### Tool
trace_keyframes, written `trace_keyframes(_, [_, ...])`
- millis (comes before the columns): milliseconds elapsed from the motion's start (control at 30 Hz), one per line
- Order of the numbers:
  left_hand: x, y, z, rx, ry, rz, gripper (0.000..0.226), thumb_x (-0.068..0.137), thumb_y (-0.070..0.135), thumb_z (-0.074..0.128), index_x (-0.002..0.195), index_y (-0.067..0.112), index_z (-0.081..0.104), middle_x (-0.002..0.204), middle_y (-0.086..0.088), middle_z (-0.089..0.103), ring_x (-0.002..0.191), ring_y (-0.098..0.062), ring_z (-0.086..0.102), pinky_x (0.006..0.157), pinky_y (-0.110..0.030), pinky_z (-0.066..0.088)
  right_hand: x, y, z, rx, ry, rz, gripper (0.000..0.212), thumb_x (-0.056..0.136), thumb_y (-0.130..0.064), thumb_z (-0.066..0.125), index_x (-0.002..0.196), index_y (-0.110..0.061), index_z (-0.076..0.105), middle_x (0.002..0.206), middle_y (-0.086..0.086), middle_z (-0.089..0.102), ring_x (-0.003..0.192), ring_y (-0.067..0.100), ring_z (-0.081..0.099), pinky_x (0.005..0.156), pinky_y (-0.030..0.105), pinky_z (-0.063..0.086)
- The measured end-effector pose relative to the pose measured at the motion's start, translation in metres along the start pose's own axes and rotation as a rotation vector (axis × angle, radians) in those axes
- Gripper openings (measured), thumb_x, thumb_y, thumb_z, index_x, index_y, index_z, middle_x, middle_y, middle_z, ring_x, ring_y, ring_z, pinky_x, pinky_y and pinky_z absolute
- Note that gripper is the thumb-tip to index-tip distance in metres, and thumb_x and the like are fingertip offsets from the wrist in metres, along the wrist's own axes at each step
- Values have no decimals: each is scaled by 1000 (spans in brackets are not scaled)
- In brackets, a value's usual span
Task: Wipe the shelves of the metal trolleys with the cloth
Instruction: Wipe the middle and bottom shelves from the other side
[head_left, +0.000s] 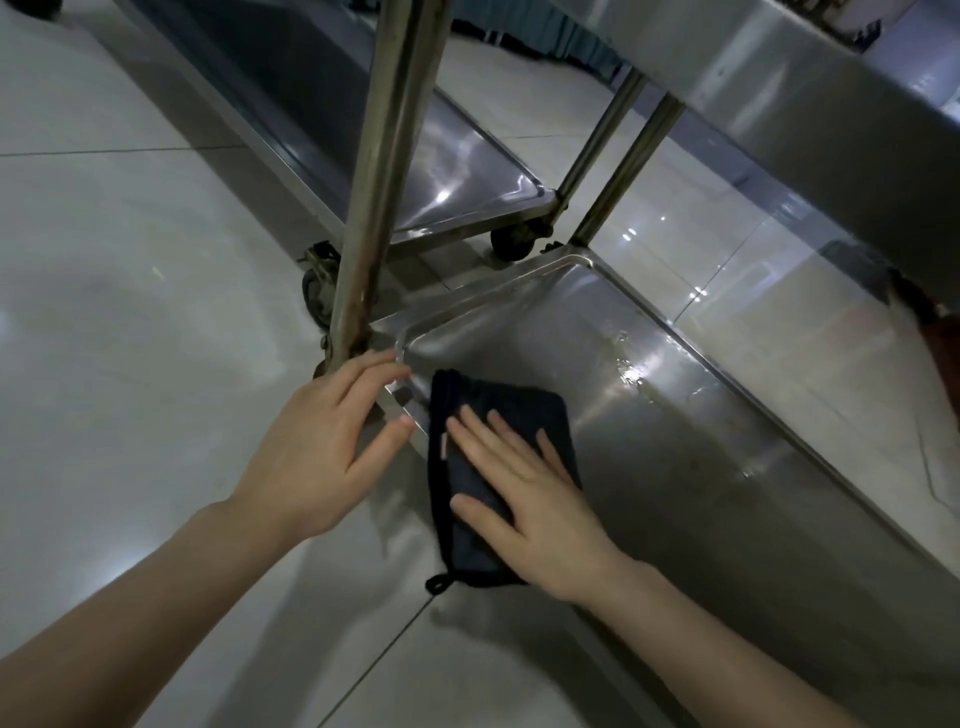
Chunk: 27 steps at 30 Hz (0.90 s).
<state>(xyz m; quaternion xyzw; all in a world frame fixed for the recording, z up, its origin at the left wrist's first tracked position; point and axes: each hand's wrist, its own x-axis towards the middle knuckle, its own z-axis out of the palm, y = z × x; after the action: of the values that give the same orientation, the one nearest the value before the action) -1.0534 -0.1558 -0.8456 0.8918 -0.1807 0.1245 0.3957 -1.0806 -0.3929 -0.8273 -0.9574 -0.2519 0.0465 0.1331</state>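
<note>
The dark cloth (498, 410) lies folded on the near left corner of the shelf (701, 467), the lowest one of the near trolley. The right hand (530, 499) lies flat on top of it, fingers straight and spread, pressing it down and gripping nothing. The cloth's far end shows beyond the fingertips, and a small loop (438, 583) sticks out at its near end, over the shelf's rim.

Just left of the cloth, the left hand (317, 447) is spread wide at the corner rim, fingertips at the metal, holding nothing. Whether it presses there is blurred.

A post (374, 182) rises from that corner, right beyond the left hand. Wet streaks (628, 364) glisten on the shelf to the right of the cloth.

Farther off stands a second trolley (457, 176), with casters (511, 244) between the two. An upper shelf (779, 88) crosses the far right, cut off by the frame. Pale tiled floor (130, 260) lies to the left. A dark reddish shape (930, 332) at the right edge is too dim to make out.
</note>
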Motion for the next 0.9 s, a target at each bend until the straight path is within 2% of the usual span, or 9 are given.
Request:
trace_keyframes(67, [-1,5,2,114,-60,20,57,93,55,31,135,21,50,145,0,46,141,-20,34,109,-47,37,15,34,-12,-19,25,165,65,95,-67,21,153,-45,7,159,-28,-3,146,-4,-10,121,44,2])
trace_keyframes(133, [-2,11,6,188,-85,17,60,93,56,32,137,19,48,144,-5,47,143,-26,31,110,-50,36,52,69,-26,-69,41,356,61,99,-53,27,155,-37,7,162,-19,-2,149,5,-6,121,50,2])
trace_keyframes(233, [0,23,12,210,-33,9,61,93,54,35,140,16,45,140,-8,48,134,-30,42,108,-48,36,94,91,-42,-36,47,593,61,102,-52,25,156,-33,4,163,-12,-5,150,14,-5,120,54,-3])
trace_keyframes(333, [9,41,24,167,0,48,59,93,50,37,139,13,46,138,-8,49,127,-27,46,109,-43,33,78,66,-33,-38,29,508,64,99,-57,25,155,-33,6,163,-13,-4,150,13,-5,119,57,-1])
trace_keyframes(433, [17,63,41,55,-67,89,59,94,50,33,139,14,46,140,-8,49,132,-25,41,109,-38,31,-11,19,-9,-47,35,280,66,92,-57,22,154,-42,4,162,-20,-3,149,7,-7,119,51,0])
trace_keyframes(500, [18,75,54,14,-169,161,60,94,50,29,140,15,45,142,-5,48,140,-22,34,113,-37,28,-84,2,1,-46,55,260,63,94,-63,24,152,-48,2,161,-24,-5,149,4,-7,118,45,1])
trace_keyframes(633, [10,87,77,208,-287,269,69,91,56,14,146,23,38,152,-1,38,148,-19,16,120,-42,13,-132,30,-9,-29,101,490,52,94,-68,23,142,-65,3,157,-28,-17,146,1,-15,120,40,-5])
trace_keyframes(767, [7,87,82,356,-315,269,68,93,55,12,148,25,37,154,-3,35,148,-24,16,120,-49,11,-69,102,-26,-114,129,693,57,99,-56,31,150,-51,7,163,-7,-14,150,20,-11,119,55,-3])
trace_keyframes(900, [6,88,85,342,-288,234,65,94,54,13,148,25,37,154,-3,35,148,-24,16,120,-50,10,9,139,-44,-41,98,832,61,97,-63,26,153,-45,8,164,-2,-8,150,27,-9,116,59,-7])
